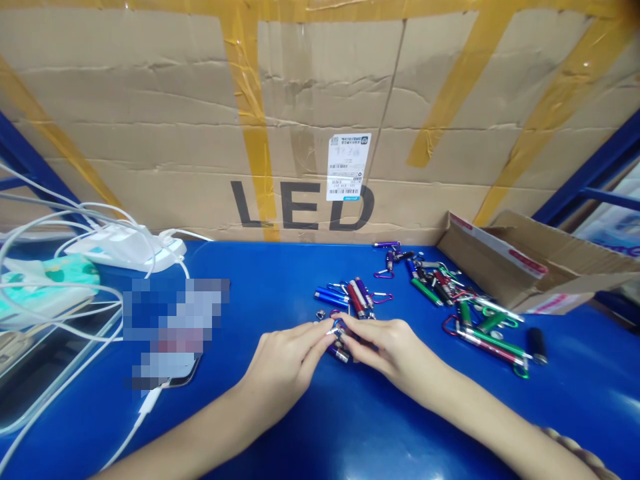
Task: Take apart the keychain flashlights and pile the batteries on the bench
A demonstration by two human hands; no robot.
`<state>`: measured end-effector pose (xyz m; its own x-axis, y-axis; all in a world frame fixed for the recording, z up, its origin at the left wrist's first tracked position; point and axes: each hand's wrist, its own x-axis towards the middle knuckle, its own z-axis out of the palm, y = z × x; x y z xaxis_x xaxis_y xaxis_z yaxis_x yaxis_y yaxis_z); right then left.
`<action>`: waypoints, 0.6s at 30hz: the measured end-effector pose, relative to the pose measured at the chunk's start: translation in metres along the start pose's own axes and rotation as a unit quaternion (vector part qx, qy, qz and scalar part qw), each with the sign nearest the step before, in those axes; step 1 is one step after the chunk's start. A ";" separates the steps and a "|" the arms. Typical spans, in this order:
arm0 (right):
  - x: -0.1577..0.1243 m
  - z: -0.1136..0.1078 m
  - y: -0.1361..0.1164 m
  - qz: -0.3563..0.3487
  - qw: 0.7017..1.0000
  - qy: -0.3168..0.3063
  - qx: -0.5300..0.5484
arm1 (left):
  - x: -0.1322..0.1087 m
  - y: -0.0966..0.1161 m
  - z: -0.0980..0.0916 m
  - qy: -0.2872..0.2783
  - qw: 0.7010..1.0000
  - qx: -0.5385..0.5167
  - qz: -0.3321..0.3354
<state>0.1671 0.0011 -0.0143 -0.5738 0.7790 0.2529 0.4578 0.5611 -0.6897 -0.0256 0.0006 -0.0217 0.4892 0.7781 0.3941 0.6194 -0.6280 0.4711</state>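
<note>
My left hand (287, 353) and my right hand (390, 343) meet at the middle of the blue table, fingertips pinched together. Between them is a small keychain flashlight (339, 353) with a purple barrel and a silver end; its ring and clip are mostly covered by my fingers. Just beyond my fingertips lie a blue flashlight (331, 296), a red flashlight (357, 298) and a purple one, with carabiner clips around them. A small silver piece (321, 314) rests beside my left fingers.
More flashlights and clips lie scattered to the right, including a green flashlight (427, 292) and a black cylinder (537, 345). An open cardboard box (500, 250) stands behind them. At left are a charging phone (185, 373), white cables and a power strip (125, 247). A large carton (190, 133) closes the back.
</note>
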 end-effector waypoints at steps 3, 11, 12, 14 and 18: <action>-0.001 0.001 0.001 0.006 1.000 0.002 0.002 | 0.000 0.000 0.000 0.007 1.000 0.005 0.006; 0.001 0.010 -0.008 0.030 0.998 0.058 0.015 | -0.001 0.002 0.002 0.038 0.999 -0.009 0.016; 0.001 0.011 -0.009 0.034 0.997 0.066 0.018 | -0.002 0.002 0.003 0.042 0.999 -0.010 0.016; 0.001 0.013 -0.010 0.038 0.996 0.084 0.022 | -0.002 0.002 0.004 0.053 0.998 -0.010 0.017; -0.001 0.018 -0.009 0.026 0.993 0.113 0.014 | -0.004 0.002 0.008 0.073 0.997 -0.004 0.022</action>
<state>0.1512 -0.0094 -0.0208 -0.3818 0.8512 0.3600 0.4619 0.5132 -0.7234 -0.0211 -0.0041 -0.0286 0.4201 0.7400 0.5253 0.5939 -0.6618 0.4575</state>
